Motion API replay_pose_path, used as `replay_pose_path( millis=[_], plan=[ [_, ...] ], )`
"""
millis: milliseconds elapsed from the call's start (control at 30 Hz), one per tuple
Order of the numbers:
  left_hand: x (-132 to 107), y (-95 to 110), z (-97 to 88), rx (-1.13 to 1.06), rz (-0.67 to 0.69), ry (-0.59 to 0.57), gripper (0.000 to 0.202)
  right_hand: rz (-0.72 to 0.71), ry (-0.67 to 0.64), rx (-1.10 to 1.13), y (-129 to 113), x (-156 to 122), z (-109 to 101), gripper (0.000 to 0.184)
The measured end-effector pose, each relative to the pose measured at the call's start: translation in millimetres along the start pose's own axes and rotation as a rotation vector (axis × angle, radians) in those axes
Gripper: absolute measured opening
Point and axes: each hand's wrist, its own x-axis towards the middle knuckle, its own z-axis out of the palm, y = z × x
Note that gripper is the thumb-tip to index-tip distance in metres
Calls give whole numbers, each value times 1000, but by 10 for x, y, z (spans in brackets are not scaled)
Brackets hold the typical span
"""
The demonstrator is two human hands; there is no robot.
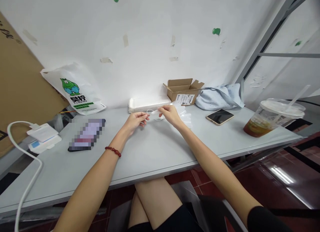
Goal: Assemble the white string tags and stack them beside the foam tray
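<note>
Both my arms reach out over the grey table [155, 152]. My left hand [136, 120], with a red bead bracelet on its wrist, pinches one end of a thin white cable [153, 111]. My right hand [170, 114] pinches the other end, close to the left hand. Several small clear plastic bags [186, 117] lie just right of my right hand. A stack of white trays [147, 105] stands behind the hands, against the wall.
An open cardboard box [183, 89] and a light blue cloth [220, 96] sit at the back right. A phone [220, 116] and an iced drink cup [272, 117] are on the right. On the left are a blurred phone [87, 134], a white charger [43, 133] with its cable, and a printed plastic bag [75, 90].
</note>
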Motion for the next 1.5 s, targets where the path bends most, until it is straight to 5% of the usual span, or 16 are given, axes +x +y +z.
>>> replay_pose_path(
  millis=[1167, 1500],
  plan=[
    [-18, 16, 10, -4, -12, 1, 33, -3, -23, 1, 25, 8, 0, 28],
    [-22, 15, 26, 113, 61, 47, 31, -101, -91, -129, 60, 8, 26, 30]
  ],
)
